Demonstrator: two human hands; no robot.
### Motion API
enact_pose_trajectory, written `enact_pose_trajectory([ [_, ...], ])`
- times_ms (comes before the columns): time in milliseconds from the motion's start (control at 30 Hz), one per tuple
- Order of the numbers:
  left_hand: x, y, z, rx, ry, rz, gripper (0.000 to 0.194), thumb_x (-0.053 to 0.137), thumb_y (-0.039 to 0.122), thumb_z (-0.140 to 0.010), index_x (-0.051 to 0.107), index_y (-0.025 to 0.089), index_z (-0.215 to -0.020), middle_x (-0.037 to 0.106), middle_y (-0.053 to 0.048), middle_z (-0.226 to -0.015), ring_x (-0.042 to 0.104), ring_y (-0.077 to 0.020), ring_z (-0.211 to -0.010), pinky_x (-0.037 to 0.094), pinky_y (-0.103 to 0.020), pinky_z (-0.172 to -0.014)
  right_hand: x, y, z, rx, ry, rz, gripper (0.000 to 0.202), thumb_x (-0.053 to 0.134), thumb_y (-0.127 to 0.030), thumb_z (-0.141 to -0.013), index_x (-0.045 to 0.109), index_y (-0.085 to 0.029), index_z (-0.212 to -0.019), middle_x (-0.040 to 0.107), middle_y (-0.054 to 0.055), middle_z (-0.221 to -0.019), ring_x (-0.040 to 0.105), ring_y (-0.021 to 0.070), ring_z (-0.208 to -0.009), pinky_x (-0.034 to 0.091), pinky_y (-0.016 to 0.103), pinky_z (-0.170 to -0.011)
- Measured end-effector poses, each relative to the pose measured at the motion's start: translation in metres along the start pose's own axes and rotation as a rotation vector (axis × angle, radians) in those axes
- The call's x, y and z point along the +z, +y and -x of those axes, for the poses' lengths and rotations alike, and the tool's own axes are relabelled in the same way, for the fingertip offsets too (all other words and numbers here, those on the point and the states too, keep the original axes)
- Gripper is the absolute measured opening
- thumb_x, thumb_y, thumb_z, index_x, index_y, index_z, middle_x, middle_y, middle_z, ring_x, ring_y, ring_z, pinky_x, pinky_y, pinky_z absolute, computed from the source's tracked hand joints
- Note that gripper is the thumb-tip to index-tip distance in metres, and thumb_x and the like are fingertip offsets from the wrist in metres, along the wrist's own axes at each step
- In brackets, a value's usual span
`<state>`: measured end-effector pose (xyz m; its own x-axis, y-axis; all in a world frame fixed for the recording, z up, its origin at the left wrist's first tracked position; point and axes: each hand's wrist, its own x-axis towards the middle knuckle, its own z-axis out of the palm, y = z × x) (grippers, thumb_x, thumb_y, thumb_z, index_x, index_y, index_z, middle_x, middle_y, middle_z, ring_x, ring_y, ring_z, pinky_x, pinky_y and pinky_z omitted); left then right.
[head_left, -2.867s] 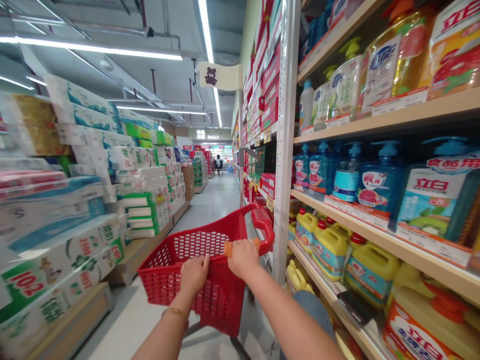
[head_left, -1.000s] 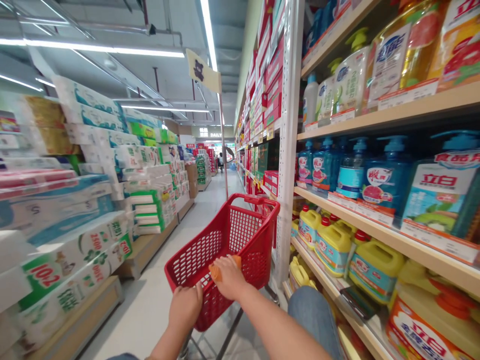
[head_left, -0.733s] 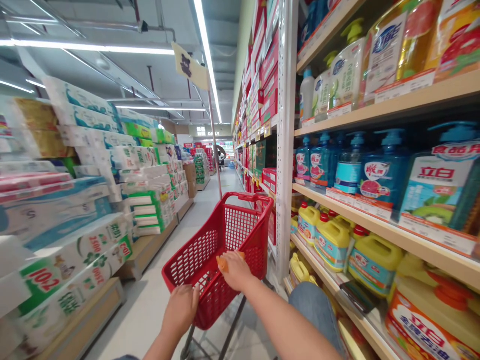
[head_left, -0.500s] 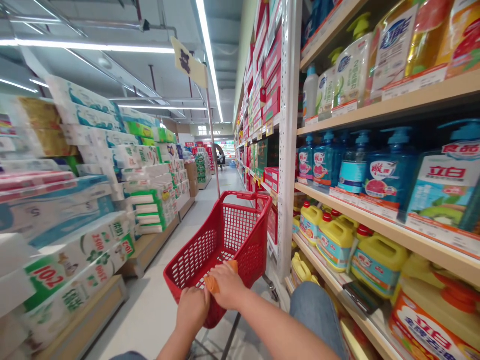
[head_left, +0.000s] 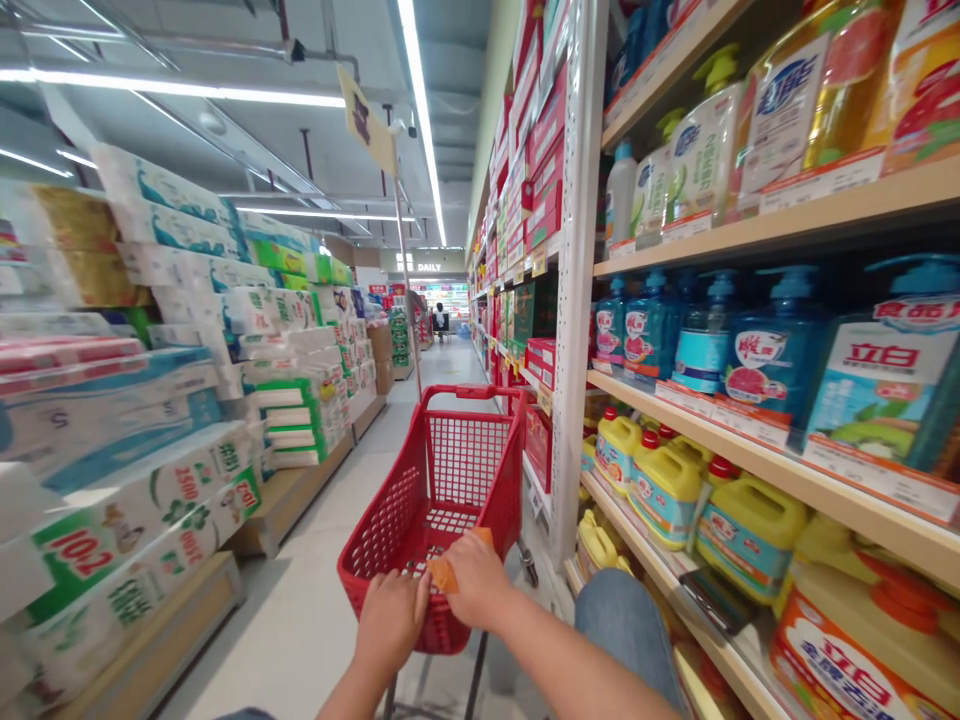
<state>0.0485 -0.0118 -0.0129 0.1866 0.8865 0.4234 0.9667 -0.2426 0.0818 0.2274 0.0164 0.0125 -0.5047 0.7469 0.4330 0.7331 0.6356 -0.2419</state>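
Note:
A red plastic shopping cart with perforated sides stands before me, and its basket looks bare inside. At its near end, my left hand is closed on the handle bar. My right hand is also closed at the bar, just right of the left one. A crumpled orange cloth pokes out on both sides of the right hand, between the fingers and the handle. Most of the bar is hidden by my hands. From the cart's front left rises a pole with a cream flag.
Wooden shelves of blue pump bottles and yellow jugs stand close on the right. Stacked tissue packs line the left on low platforms. The aisle floor runs ahead to a distant person.
The cart has swung so that its front and flag pole sit further left. Both my hands have shifted slightly right and down with the handle, still closed on it.

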Motion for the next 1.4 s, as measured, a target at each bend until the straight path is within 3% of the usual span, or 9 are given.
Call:
enact_pose_trajectory([
  [133,-0.004,-0.016,-0.006,-0.023,-0.028,-0.038,0.057,0.022,0.04,-0.098,0.068,0.02,-0.071,0.071,-0.007,-0.076,0.062,-0.0233,-0.08,0.035,-0.038,-0.081,-0.01,0.008,0.001,0.12,0.0,0.023,0.019,0.056,-0.023,-0.075,0.067,-0.017,-0.088,0.068,0.009,-0.094,0.058,0.0232,-0.097,0.036,0.035,-0.098],
  [300,0.0,0.001,-0.009,-0.084,-0.003,-0.077,0.058,0.021,0.037,-0.098,0.071,0.019,-0.073,0.073,-0.009,-0.077,0.063,-0.0259,-0.082,0.036,-0.039,-0.08,-0.002,-0.003,0.002,0.291,0.097,0.084,0.025,0.058,-0.02,-0.071,0.069,-0.009,-0.09,0.068,0.016,-0.094,0.058,0.0293,-0.1,0.028,0.041,-0.106],
  [567,-0.005,-0.005,-0.007,0.013,-0.074,-0.031,0.063,0.018,0.042,-0.098,0.069,0.019,-0.069,0.073,-0.009,-0.074,0.065,-0.0229,-0.076,0.038,-0.037,-0.076,-0.012,0.037,0.033,0.09,0.087,-0.058,0.04,0.051,-0.019,-0.077,0.063,-0.018,-0.115,0.065,0.007,-0.12,0.054,0.0213,-0.117,0.027,0.036,-0.11],
  [733,0.001,0.026,-0.003,-0.04,-0.052,-0.059,0.057,0.021,0.035,-0.098,0.07,0.017,-0.075,0.073,-0.011,-0.073,0.066,-0.0233,-0.072,0.038,-0.037,-0.071,0.001,0.005,0.027,0.296,0.065,0.055,0.033,0.056,-0.019,-0.07,0.068,-0.009,-0.099,0.069,0.017,-0.103,0.058,0.0298,-0.106,0.026,0.043,-0.109],
  [833,0.0,0.033,-0.002,0.045,-0.073,-0.018,0.052,0.025,0.034,-0.097,0.07,0.019,-0.075,0.073,-0.009,-0.072,0.065,-0.0211,-0.069,0.041,-0.039,-0.077,0.01,-0.006,0.036,0.221,0.082,-0.016,0.045,0.054,-0.021,-0.073,0.062,-0.013,-0.116,0.065,0.014,-0.119,0.055,0.0276,-0.113,0.028,0.04,-0.108],
  [1000,-0.003,0.016,-0.008,0.273,-0.004,0.006,0.05,0.027,0.034,-0.099,0.068,0.022,-0.071,0.07,-0.003,-0.072,0.063,-0.0176,-0.079,0.032,-0.043,-0.105,0.002,0.028,0.048,0.258,0.156,-0.021,0.043,0.052,-0.022,-0.076,0.061,-0.017,-0.118,0.066,0.009,-0.114,0.057,0.025,-0.109,0.031,0.037,-0.104],
  [1133,0.007,0.033,-0.014,0.244,0.022,-0.032,0.051,0.027,0.03,-0.099,0.067,0.02,-0.068,0.067,-0.006,-0.069,0.06,-0.0199,-0.077,0.039,-0.042,-0.09,0.0,0.037,0.042,0.413,0.256,0.022,0.037,0.049,-0.016,-0.077,0.064,-0.015,-0.112,0.067,0.011,-0.109,0.056,0.0253,-0.109,0.029,0.04,-0.106],
  [1233,0.008,0.047,-0.016,0.232,0.019,-0.025,0.051,0.027,0.029,-0.099,0.066,0.019,-0.068,0.066,-0.007,-0.068,0.058,-0.0203,-0.073,0.039,-0.042,-0.083,0.002,0.035,0.042,0.348,0.219,0.008,0.036,0.051,-0.018,-0.078,0.063,-0.017,-0.112,0.066,0.01,-0.111,0.055,0.0252,-0.111,0.028,0.039,-0.107],
  [1400,-0.005,0.025,-0.022,0.417,0.027,0.063,0.034,0.036,0.038,-0.096,0.062,0.021,-0.081,0.064,-0.005,-0.087,0.055,-0.021,-0.092,0.038,-0.04,-0.092,-0.007,0.06,0.041,0.332,0.169,0.016,0.028,0.047,-0.02,-0.085,0.065,-0.021,-0.107,0.068,0.01,-0.104,0.057,0.0262,-0.105,0.031,0.038,-0.104],
])
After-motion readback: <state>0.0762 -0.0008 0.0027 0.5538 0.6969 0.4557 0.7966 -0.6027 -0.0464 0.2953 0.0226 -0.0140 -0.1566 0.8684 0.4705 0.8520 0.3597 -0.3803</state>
